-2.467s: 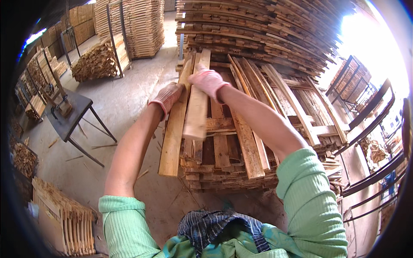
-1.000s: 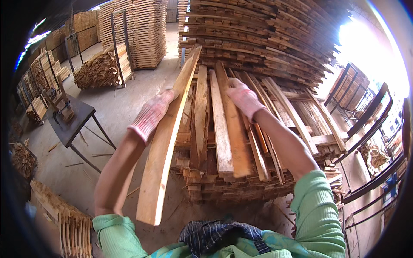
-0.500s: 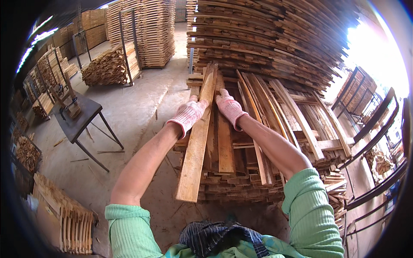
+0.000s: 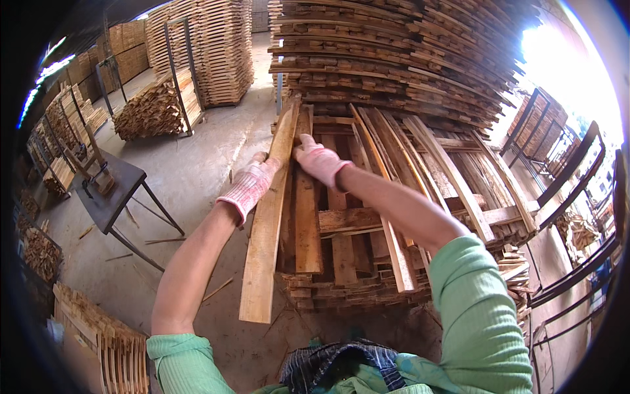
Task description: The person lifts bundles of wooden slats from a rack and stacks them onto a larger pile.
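Gripped at mid-frame by both gloved hands: a long plank [image 4: 269, 217], axis running from lower centre up toward the tall lumber stack [image 4: 394, 59]. Left hand [image 4: 251, 187] closed on its left edge, right hand [image 4: 319, 162] on the right, over the low pile [image 4: 367, 262]

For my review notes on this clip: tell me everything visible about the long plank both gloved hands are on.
The plank is a long, pale, bare wooden board, rough-sawn and flat. It runs lengthwise away from the person along the left edge of the low board stack, its near end overhanging. The left hand grips its left edge; the right hand touches its right side.
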A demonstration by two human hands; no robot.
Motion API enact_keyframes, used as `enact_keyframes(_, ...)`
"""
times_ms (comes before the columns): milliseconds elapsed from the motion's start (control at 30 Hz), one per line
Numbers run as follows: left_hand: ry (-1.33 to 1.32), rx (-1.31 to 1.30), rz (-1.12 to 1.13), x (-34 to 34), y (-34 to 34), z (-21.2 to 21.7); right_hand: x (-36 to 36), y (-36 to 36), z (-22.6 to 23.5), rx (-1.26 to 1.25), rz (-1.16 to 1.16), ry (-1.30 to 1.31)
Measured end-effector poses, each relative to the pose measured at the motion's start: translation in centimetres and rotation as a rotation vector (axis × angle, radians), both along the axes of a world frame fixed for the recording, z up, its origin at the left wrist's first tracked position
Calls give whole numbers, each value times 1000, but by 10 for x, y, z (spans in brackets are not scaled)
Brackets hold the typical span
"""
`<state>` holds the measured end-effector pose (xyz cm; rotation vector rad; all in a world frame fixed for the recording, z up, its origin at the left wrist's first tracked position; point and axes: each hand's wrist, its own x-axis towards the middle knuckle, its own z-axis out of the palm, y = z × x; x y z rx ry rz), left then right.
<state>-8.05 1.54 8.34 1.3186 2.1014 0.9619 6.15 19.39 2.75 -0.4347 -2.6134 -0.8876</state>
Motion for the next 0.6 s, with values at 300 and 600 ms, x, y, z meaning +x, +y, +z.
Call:
enact_keyframes(300,-155,156,-80,4,-7,-5,10,108,50,-523,-530,-55)
enact_keyframes(600,-102,16,-115,9,-9,7,-2,229,18,-529,-349,-304)
